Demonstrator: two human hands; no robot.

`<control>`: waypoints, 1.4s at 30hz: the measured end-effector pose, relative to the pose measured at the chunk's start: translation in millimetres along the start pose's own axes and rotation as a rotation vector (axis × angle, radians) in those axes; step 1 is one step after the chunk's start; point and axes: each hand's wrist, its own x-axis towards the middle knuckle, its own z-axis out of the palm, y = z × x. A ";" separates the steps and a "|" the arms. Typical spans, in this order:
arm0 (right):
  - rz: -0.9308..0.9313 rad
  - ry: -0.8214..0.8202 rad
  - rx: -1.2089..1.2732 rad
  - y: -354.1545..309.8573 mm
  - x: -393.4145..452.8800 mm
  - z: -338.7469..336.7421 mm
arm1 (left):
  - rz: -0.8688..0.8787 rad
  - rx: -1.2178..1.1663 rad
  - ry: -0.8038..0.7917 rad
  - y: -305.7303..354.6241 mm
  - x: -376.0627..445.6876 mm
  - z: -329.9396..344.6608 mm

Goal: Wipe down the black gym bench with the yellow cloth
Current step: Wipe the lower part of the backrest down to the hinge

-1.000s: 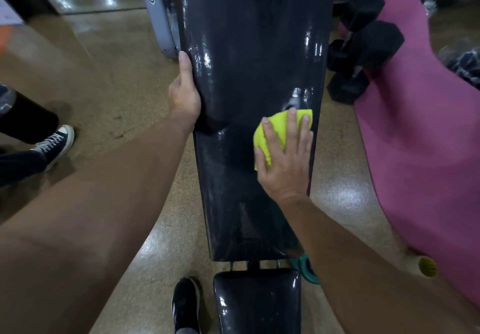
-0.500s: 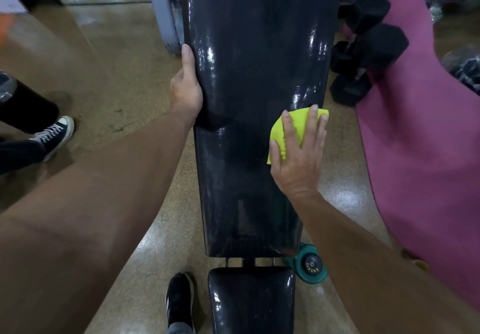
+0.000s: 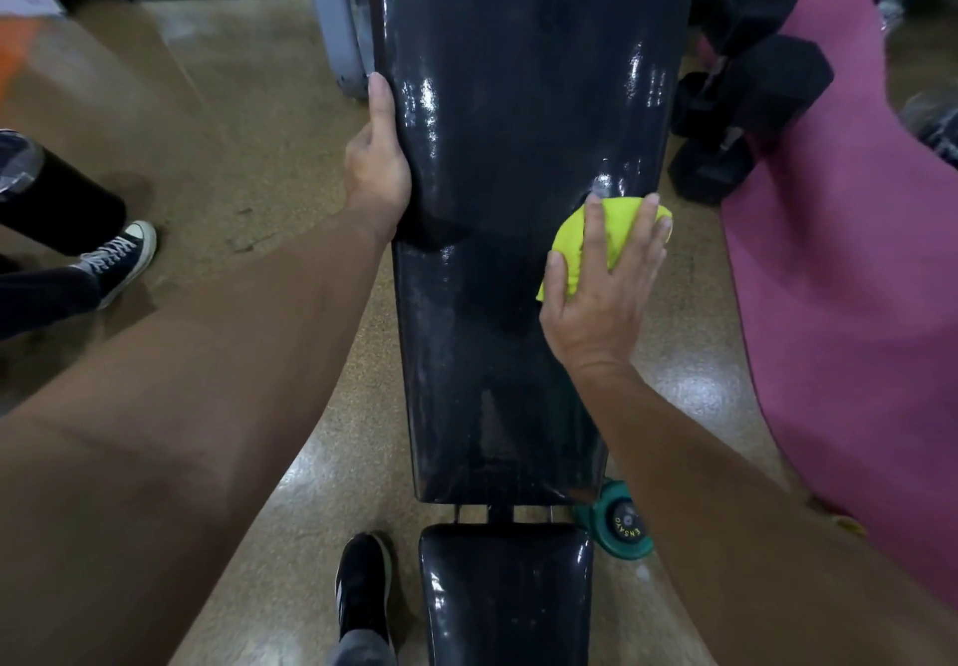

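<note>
The bench runs up the middle of the frame, its long black pad glossy with highlights, and a shorter black seat pad sits below it at the bottom centre. We see the left hand wrapped around the pad's left edge, thumb pointing up along the side, gripping the bench. On the right side of the pad, near its edge, the right hand lies flat with fingers spread, pressing the yellow cloth against the black surface; the cloth is bunched under the fingers and peeks out at the left and top. At the right of the frame a pink mat lies on the floor, with black dumbbells just beside it at the upper right. A green weight plate rests on the floor by the bench's lower right. Our own black shoe shows at the bottom, and another person's sneaker stands at the left.
</note>
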 end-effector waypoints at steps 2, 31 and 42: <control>-0.035 -0.003 -0.015 -11.2 0.4 1.2 | 0.008 0.025 0.005 0.7 -1.4 0.5; -0.069 -0.044 -0.009 -10.4 -34.5 8.9 | -0.029 0.065 -0.052 -64.2 -34.5 -5.4; 0.030 -0.012 0.042 -11.0 -35.8 10.3 | 0.022 0.111 -0.002 -77.2 -20.8 -3.7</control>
